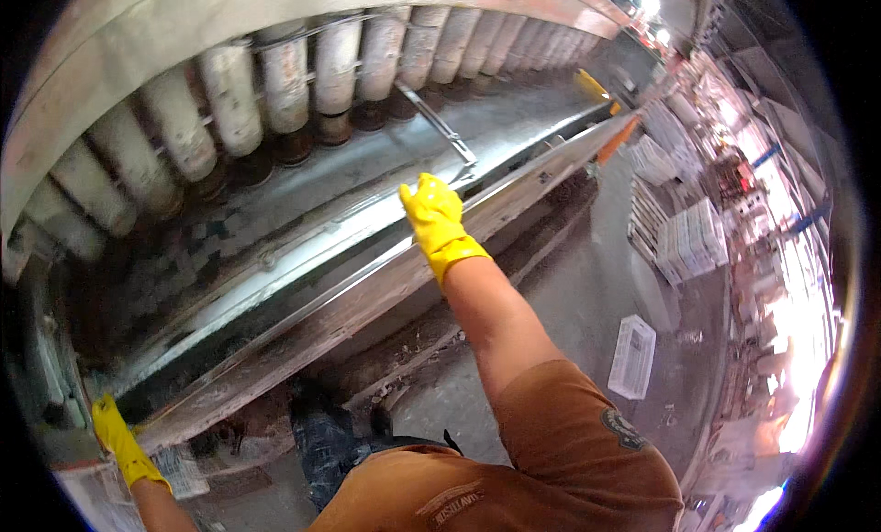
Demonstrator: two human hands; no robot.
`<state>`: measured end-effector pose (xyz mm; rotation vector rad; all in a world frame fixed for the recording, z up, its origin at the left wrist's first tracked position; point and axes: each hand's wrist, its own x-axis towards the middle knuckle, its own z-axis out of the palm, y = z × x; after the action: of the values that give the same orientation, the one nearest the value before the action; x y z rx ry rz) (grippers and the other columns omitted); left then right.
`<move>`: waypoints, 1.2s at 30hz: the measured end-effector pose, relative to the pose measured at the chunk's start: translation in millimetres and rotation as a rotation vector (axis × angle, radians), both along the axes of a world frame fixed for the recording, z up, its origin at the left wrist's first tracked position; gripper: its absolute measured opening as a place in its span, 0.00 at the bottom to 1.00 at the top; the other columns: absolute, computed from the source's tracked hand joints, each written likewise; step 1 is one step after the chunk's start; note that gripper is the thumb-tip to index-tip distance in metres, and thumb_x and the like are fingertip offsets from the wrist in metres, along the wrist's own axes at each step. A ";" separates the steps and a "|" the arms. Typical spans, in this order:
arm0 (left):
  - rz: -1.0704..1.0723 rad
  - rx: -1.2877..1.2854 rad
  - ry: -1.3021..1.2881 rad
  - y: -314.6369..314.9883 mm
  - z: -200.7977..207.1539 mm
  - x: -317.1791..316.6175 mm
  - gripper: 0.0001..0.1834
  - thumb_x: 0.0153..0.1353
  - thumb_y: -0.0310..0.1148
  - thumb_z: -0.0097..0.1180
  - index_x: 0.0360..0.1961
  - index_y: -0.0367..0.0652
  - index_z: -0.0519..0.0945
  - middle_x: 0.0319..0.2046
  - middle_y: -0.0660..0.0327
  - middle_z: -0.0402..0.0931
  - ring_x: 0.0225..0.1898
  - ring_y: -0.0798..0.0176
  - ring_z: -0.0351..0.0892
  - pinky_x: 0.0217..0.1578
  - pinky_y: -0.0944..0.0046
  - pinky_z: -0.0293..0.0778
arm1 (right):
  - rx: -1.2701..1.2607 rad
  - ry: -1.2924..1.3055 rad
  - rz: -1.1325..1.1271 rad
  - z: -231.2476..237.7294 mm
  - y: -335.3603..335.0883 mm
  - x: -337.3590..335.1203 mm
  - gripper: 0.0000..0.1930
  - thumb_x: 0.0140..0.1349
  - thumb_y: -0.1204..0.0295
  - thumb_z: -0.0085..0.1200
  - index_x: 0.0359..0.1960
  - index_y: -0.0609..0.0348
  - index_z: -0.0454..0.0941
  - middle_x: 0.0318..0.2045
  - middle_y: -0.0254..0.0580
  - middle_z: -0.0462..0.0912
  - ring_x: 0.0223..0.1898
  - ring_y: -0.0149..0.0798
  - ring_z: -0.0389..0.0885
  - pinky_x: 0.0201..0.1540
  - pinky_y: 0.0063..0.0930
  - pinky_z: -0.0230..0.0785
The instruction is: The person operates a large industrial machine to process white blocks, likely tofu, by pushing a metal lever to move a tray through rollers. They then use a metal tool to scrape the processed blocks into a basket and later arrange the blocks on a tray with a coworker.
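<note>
Across the trough (330,321), we have one slim, straight metal bar (431,119), long axis slanting: far end toward the tubes (335,68), near end toward the near rim, just beyond our right hand (433,215). Fingers there curl nearly closed; we can't tell if they hold the bar. Our left hand (115,437) is at the trough's left end, partly bent; can't tell what it grips. Count: one bar, two smooth yellow gloves, well over ten tubes (far ones blur together). Tubes are round, pale, stained; near rim long, scuffed. One pale rectangular crate (633,358) sits on grey floor (562,302).
</note>
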<state>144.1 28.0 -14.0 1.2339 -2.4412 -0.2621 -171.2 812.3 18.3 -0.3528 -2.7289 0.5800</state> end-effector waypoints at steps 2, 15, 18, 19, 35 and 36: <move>-0.010 0.030 -0.019 42.2 10.8 -18.9 0.27 0.70 0.55 0.55 0.56 0.44 0.82 0.52 0.48 0.84 0.52 0.43 0.83 0.51 0.50 0.76 | 0.016 0.090 -0.031 -11.0 22.1 5.9 0.27 0.63 0.46 0.61 0.48 0.59 0.85 0.46 0.54 0.88 0.51 0.58 0.85 0.54 0.48 0.76; -0.484 -0.095 0.113 142.9 33.2 -40.9 0.24 0.71 0.45 0.61 0.57 0.36 0.83 0.52 0.47 0.85 0.53 0.48 0.84 0.56 0.56 0.77 | -0.052 0.235 -0.020 -6.7 6.3 13.7 0.18 0.60 0.50 0.62 0.37 0.52 0.83 0.37 0.48 0.88 0.42 0.56 0.85 0.47 0.52 0.76; -0.708 -0.008 0.127 231.4 45.3 -60.5 0.24 0.68 0.46 0.63 0.56 0.39 0.83 0.50 0.49 0.85 0.51 0.49 0.85 0.55 0.55 0.77 | -0.077 0.152 0.001 3.6 5.7 16.6 0.25 0.63 0.47 0.59 0.48 0.56 0.85 0.45 0.50 0.88 0.49 0.56 0.85 0.53 0.49 0.77; -0.799 -0.001 0.131 260.5 47.7 -66.4 0.24 0.68 0.46 0.64 0.57 0.40 0.84 0.50 0.49 0.86 0.51 0.49 0.85 0.54 0.54 0.78 | -0.070 0.137 0.003 2.8 6.2 15.4 0.25 0.63 0.46 0.59 0.49 0.55 0.85 0.46 0.49 0.88 0.50 0.55 0.85 0.53 0.49 0.77; -0.887 -0.162 -0.101 335.7 96.8 -93.6 0.32 0.68 0.59 0.57 0.61 0.46 0.81 0.55 0.46 0.83 0.56 0.41 0.81 0.60 0.48 0.75 | 0.019 0.200 0.074 17.1 -13.2 18.7 0.27 0.66 0.46 0.55 0.56 0.52 0.84 0.45 0.50 0.89 0.49 0.56 0.86 0.53 0.49 0.77; -0.857 -0.181 -0.118 338.0 101.8 -94.5 0.32 0.68 0.59 0.57 0.61 0.45 0.81 0.55 0.46 0.83 0.56 0.41 0.81 0.61 0.49 0.74 | 0.015 0.258 0.080 14.9 -19.7 19.6 0.25 0.65 0.47 0.57 0.54 0.51 0.84 0.41 0.50 0.89 0.45 0.57 0.87 0.50 0.49 0.77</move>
<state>49.6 366.1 87.7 0.0729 -2.8799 -0.1876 -151.6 792.6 33.1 -0.1533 -2.5054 0.5819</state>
